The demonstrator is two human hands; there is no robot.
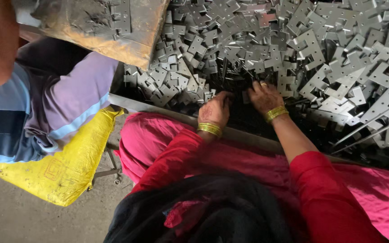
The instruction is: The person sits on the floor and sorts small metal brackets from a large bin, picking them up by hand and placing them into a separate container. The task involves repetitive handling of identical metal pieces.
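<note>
We are digging both hands into the pile of stamped metal plates (293, 49) on the table (167, 110). Left hand (214, 110) is curling narrow at the pile's near edge; we cannot tell what it is holding. Right hand (264, 96) is lying flat, fingers spread, just beside it. Risk as we judge it: sharp plate edges cutting fingers, or loosened plates sliding down onto the hands.

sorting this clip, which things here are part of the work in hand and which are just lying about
In the work: left hand, right hand, pile of flat metal plates, thin rods.

Lying about: yellow sack, worn board, pink cloth.
</note>
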